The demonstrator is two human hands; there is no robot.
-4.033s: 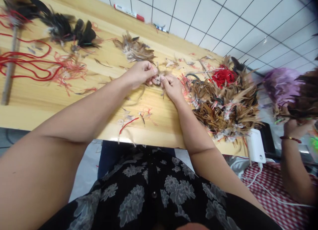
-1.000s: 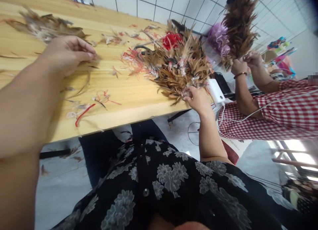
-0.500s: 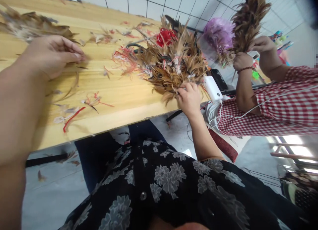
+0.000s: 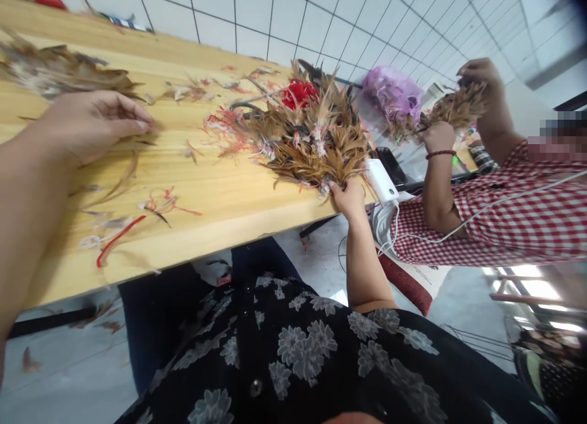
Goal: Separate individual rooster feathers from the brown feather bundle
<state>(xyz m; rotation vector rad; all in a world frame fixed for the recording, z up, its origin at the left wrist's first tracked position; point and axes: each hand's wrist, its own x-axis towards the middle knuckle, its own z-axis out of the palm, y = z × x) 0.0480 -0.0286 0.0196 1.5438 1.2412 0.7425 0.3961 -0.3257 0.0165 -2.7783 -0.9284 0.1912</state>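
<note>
On the right of a pile of brown feather bundles (image 4: pixel 307 137), my right hand (image 4: pixel 347 199) has its thumb and fingers closed at the white bound end of a feather bundle (image 4: pixel 326 182). Part of that bundle is hidden by the hand. My left hand (image 4: pixel 103 123) hovers over the table's left side with thumb and fingertips pinched together; whatever is between them is too small to make out. Behind it lies a heap of loose brown feathers (image 4: pixel 68 69). Red string (image 4: pixel 300 94) sits among the bundles.
Feather scraps and a red strip (image 4: pixel 120 239) litter the wooden table (image 4: pixel 238 198). A white power bank (image 4: pixel 381 181) with a cable and a black phone (image 4: pixel 391 164) lie right. A co-worker in checked sleeves holds brown feathers (image 4: pixel 458 106) near a purple bag (image 4: pixel 394 94).
My right hand has shifted toward the table's near edge and grips a bundle's bound end. My left hand stays pinched. The co-worker's feather piece has swung down from upright. The view has shifted slightly.
</note>
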